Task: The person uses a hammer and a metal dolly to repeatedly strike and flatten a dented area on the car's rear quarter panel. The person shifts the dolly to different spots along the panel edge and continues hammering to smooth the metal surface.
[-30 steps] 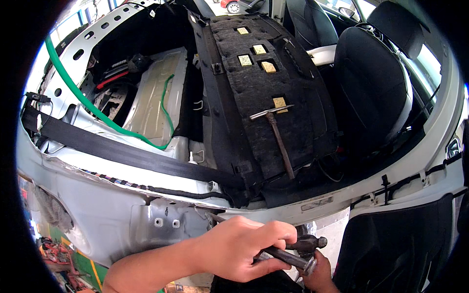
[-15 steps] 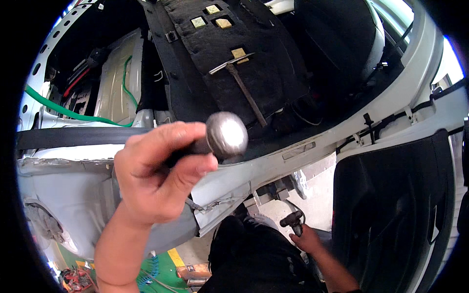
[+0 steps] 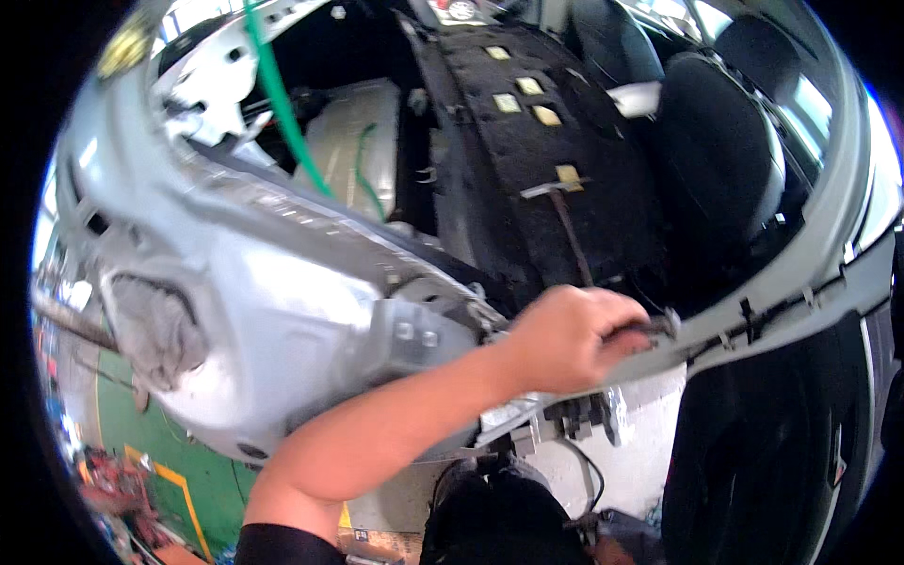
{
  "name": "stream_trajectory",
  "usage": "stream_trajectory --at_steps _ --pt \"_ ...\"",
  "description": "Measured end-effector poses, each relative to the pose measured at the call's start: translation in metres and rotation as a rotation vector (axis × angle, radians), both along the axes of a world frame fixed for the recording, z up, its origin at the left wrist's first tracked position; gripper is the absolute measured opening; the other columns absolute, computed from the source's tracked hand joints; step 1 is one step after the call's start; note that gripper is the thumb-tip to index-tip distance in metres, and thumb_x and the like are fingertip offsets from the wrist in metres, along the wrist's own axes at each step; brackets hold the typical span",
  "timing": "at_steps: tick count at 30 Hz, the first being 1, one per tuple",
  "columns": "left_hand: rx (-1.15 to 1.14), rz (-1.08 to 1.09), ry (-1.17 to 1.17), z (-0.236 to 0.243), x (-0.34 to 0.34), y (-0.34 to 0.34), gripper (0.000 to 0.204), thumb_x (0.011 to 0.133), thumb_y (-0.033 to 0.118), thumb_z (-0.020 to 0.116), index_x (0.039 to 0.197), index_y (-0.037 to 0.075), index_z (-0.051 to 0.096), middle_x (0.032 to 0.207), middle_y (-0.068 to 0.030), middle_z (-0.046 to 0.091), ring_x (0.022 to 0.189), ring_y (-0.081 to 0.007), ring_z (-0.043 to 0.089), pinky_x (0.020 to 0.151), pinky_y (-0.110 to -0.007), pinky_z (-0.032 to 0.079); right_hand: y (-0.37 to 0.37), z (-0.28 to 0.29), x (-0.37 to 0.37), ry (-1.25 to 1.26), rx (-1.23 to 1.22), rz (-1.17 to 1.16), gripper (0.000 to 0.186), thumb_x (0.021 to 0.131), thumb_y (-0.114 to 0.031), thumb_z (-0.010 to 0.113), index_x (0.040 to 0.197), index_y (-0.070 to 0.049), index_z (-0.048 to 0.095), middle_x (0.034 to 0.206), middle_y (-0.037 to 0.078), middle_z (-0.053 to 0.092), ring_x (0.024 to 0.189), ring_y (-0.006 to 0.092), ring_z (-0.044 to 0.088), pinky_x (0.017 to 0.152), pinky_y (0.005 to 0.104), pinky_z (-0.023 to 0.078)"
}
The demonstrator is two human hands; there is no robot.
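My left hand (image 3: pixel 574 341) reaches over the car body's sill, fingers closed around a metal tool with a rounded, shiny end (image 3: pixel 667 325); most of it hides in my fist, so I cannot tell its exact kind. Beyond that hand, a hammer (image 3: pixel 571 235) with a thin metal head and dark handle lies on the black carpet (image 3: pixel 527 221). Low in the picture, my right hand (image 3: pixel 617 549) is dim and partly cut off beside my leg. It is closed on a dark air tool (image 3: pixel 586 527), whose hose (image 3: pixel 595 471) shows above it.
The stripped grey body panel (image 3: pixel 282 311) fills the left side. A green hose (image 3: pixel 282 104) crosses the opening. Yellowish pads (image 3: pixel 546 115) sit in the carpet. Black seats (image 3: pixel 720 151) stand far right, and a dark door panel (image 3: pixel 763 424) hangs open at right.
My left hand has moved right and down with the metal tool, turning its rounded end away to the right. My right hand with the air tool has dropped lower. The view has shifted left.
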State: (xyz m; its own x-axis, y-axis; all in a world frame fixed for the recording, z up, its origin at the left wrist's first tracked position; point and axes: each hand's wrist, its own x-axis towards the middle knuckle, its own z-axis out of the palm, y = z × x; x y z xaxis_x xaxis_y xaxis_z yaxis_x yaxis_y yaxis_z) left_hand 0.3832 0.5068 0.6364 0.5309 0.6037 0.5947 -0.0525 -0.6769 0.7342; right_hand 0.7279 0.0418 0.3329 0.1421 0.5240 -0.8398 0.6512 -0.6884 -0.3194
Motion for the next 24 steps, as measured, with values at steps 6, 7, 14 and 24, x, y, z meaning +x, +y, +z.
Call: stream_trajectory --at_steps 6,7,14,24 --pt "-0.098 -0.1 0.065 0.004 0.007 -0.021 0.027 0.096 0.018 0.071 0.116 0.0 0.071 0.099 -0.0184 0.073 0.089 -0.0354 0.071 0.082 -0.041 0.056 0.018 0.084 -0.036 -0.106 0.046 -0.047 0.059 0.085 -0.03 0.081 0.132 0.001 0.063 0.108 0.021 0.071 0.097 0.0315 0.068 0.087 0.0438 0.053" --pt "-0.13 -0.103 0.081 0.011 0.005 -0.021 0.026 0.097 0.016 0.07 0.117 0.0 0.071 0.099 -0.0183 0.072 0.088 -0.0355 0.07 0.082 -0.041 0.056 0.018 0.092 -0.041 -0.12 0.063 -0.057 0.058 0.086 -0.03 0.081 0.131 0.001 0.063 0.107 0.021 0.071 0.096 0.031 0.068 0.085 0.0437 0.053" --pt "-0.392 -0.176 -0.327 0.071 -0.068 0.005 0.017 0.106 0.015 0.062 0.113 0.0 0.068 0.097 -0.0079 0.074 0.093 -0.0154 0.07 0.088 -0.031 0.056 -0.028 0.117 -0.063 -0.158 0.172 -0.123 0.048 0.091 -0.026 0.078 0.129 0.001 0.064 0.098 0.018 0.071 0.083 0.0275 0.068 0.075 0.0431 0.054" --pt "-0.216 0.111 -0.083 0.065 -0.125 0.005 0.015 0.096 0.009 0.075 0.106 0.0 0.067 0.099 -0.0065 0.074 0.096 -0.0138 0.071 0.087 -0.03 0.057 -0.015 0.079 -0.06 -0.168 0.099 0.027 0.046 0.08 -0.03 0.081 0.111 0.002 0.069 0.101 0.022 0.075 0.094 0.0338 0.072 0.087 0.0451 0.056"
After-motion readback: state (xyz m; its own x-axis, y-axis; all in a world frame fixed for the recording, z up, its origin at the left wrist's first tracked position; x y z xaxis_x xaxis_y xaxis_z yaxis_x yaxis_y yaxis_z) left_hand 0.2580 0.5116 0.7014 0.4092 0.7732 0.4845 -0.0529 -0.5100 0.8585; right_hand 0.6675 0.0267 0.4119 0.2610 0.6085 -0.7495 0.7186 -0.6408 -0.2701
